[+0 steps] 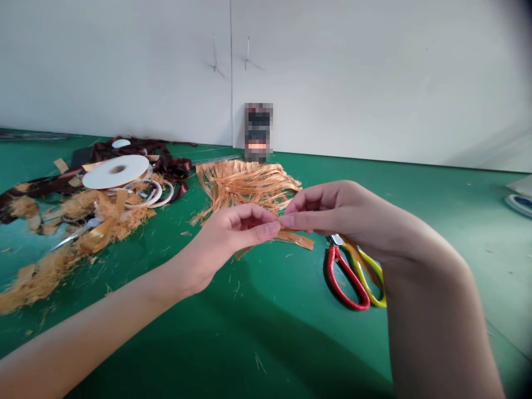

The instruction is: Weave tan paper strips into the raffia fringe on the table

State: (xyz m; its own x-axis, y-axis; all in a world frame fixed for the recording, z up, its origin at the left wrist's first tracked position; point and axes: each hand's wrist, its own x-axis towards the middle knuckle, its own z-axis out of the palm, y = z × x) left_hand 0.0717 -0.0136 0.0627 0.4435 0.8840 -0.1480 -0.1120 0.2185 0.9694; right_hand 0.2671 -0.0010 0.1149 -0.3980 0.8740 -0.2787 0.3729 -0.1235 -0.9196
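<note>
My left hand [233,233] and my right hand [344,213] meet at the fingertips, thumbs and forefingers pinched together above the green table. What they pinch is too small or hidden to make out. Just behind them lies a pile of tan, shredded ribbon strips [245,180] with long loose fibres. A short tan ribbon piece [299,240] shows below the fingers. Under my right wrist rests a pair of scissors [353,295] with one red and one yellow handle, its blades mostly covered.
At the left, a white ribbon spool [117,170], dark brown ribbon [178,165], white rings [167,195] and frayed tan scraps [37,282] are heaped. A phone-like, blurred-out object [258,132] leans on the white wall [374,72]. Another round item [519,203] sits at the right edge.
</note>
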